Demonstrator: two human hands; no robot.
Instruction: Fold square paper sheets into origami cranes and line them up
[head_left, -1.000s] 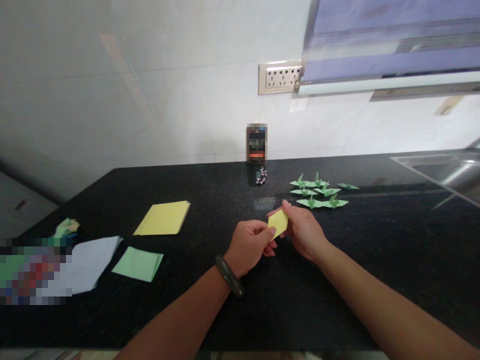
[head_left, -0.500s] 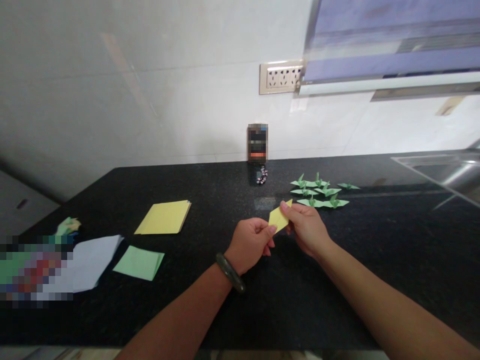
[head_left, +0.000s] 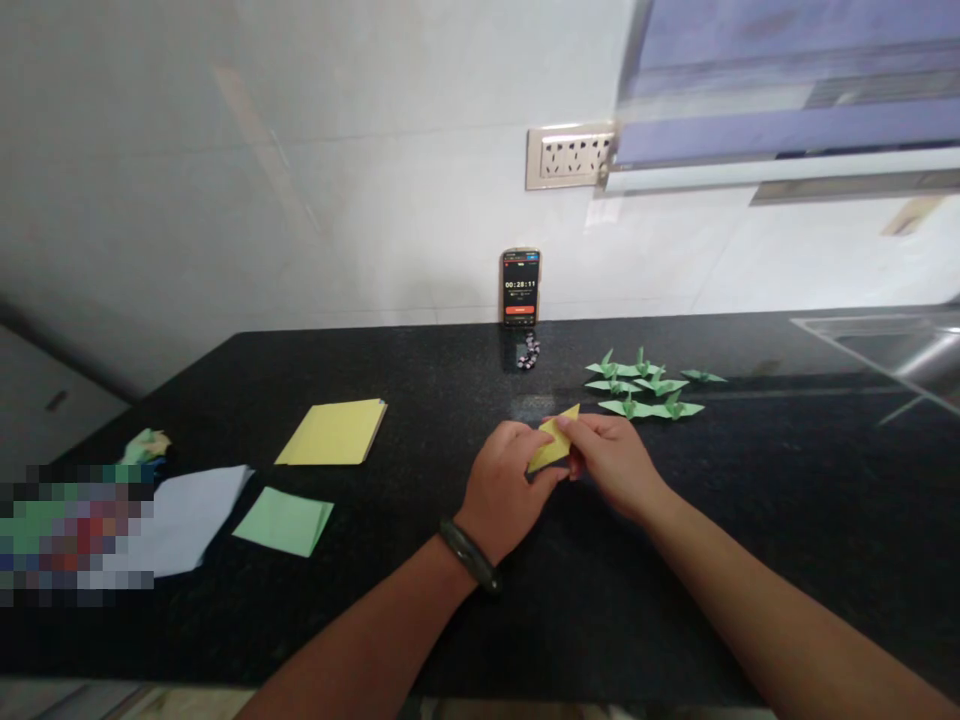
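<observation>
At the centre of the frame, a folded yellow paper [head_left: 553,446] is pinched between thumb and fingers of the right hand [head_left: 619,465]. The paper's left part is touched by the fingers of the left hand [head_left: 506,480], the thumb parted from them below; whether anything is gripped there cannot be told. Around both hands the black counter [head_left: 787,470] is spread, bounded by its near edge along the bottom of the frame and by the wall [head_left: 375,230] behind. Room toward the upper right is limited by green paper cranes [head_left: 660,384], set just beyond the right hand. Farther up, a beaded strand [head_left: 529,352] is seen before a phone [head_left: 521,288] (propped at the wall, screen lit). At centre left, a yellow paper stack [head_left: 332,432] is seen, with a green paper [head_left: 285,522] below it and white sheets [head_left: 196,520] at lower left. The right edge is occupied by a sink [head_left: 832,332].
</observation>
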